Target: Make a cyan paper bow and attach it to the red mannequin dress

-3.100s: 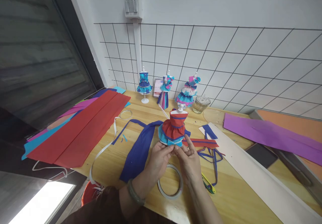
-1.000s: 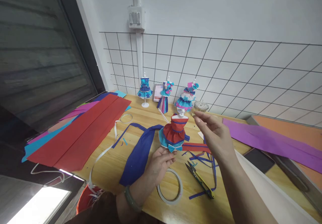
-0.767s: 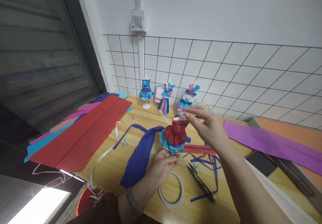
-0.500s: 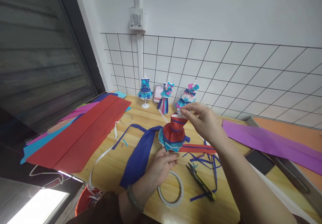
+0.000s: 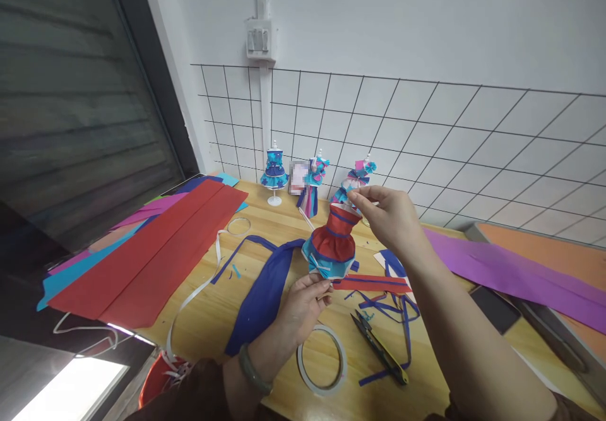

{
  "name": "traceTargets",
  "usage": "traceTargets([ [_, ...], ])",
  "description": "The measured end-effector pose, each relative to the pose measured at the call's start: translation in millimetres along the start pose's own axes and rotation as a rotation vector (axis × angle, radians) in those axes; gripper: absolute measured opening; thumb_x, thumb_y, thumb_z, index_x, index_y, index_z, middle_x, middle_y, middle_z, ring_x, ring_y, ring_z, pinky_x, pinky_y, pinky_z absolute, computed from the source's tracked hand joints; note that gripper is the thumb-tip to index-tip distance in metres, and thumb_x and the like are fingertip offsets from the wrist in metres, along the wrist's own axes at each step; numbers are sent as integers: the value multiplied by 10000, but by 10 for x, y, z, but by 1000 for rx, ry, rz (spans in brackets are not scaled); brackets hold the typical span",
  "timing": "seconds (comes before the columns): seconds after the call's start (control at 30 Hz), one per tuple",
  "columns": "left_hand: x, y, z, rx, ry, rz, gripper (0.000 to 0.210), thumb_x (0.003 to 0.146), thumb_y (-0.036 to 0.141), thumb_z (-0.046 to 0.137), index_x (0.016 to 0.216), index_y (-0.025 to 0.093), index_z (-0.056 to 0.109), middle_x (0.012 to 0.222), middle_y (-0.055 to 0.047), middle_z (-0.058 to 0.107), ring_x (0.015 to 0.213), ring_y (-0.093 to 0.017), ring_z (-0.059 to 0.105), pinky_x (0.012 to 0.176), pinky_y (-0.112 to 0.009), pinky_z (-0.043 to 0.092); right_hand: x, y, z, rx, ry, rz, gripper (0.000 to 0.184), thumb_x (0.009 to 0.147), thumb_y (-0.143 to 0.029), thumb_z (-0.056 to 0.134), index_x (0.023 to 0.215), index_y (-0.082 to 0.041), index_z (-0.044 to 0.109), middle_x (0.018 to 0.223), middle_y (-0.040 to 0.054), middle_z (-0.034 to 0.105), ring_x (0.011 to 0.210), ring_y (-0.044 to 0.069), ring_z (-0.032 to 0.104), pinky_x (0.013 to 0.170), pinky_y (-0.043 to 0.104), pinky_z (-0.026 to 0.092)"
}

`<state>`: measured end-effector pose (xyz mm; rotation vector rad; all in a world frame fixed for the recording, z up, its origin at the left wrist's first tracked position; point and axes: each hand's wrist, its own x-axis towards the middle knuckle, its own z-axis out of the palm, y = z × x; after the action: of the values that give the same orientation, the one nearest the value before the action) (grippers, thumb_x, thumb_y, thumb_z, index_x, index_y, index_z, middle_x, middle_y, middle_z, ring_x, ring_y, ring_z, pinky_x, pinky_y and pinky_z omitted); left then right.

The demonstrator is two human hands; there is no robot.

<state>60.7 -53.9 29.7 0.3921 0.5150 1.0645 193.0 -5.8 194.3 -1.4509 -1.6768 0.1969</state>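
A miniature dress form wears a strapless dress with a red bodice, blue bands, a red ruffle and a turquoise ruffle with a bow below. My left hand is closed around its base under the skirt, the grip partly hidden by the ruffle. At the top of the form, the thumb and fingers of my right hand pinch its white neck end. The form leans to the right, above the table. Below it lie a roll of double-sided tape, yellow-and-black thread snips and a red strip with a blue line.
Blue crepe paper lies left of my hands, beyond it stacked red sheets and a white ribbon. Dressed forms, one blue, stand along the wall grid. At right are purple paper, a dark phone and blue scraps.
The dress form has risen slightly and shifted right, now leaning right. My right hand has moved a little right with its top; my left hand still holds the base.
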Motion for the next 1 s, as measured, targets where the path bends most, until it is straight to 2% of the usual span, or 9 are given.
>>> traceTargets([
  [0.33, 10, -20, 10, 15, -49, -14, 88, 638, 136, 679, 688, 134, 607, 716, -30, 596, 678, -93, 519, 635, -224, 359, 28, 49, -10, 58, 21, 82, 271, 755, -395, 543, 744, -167, 689, 642, 34, 641, 601, 184, 564, 520, 274, 394],
  [0.53, 0, -47, -65, 65, 10, -41, 256, 583, 128, 720, 823, 138, 631, 746, -32, 591, 659, -91, 526, 631, -228, 363, 139, 65, -40, 78, 65, 36, 305, 747, -422, 550, 766, -152, 691, 651, 47, 645, 579, 181, 564, 498, 274, 394],
  [0.73, -93, 17, -91, 192, 86, -108, 244, 542, 105, 732, 766, 122, 637, 700, -35, 576, 612, -89, 507, 586, -224, 349, 396, 192, -38, 97, 125, 17, 290, 750, -402, 552, 788, -152, 694, 685, 55, 657, 612, 176, 572, 518, 273, 408],
  [1.0, -85, 126, -203, 259, 104, -86, 254, 555, 130, 730, 787, 114, 629, 680, -36, 581, 594, -88, 508, 583, -220, 349, 639, 219, 134, 142, 132, -8, 289, 746, -389, 549, 789, -136, 682, 671, 54, 653, 609, 173, 573, 529, 276, 421],
])
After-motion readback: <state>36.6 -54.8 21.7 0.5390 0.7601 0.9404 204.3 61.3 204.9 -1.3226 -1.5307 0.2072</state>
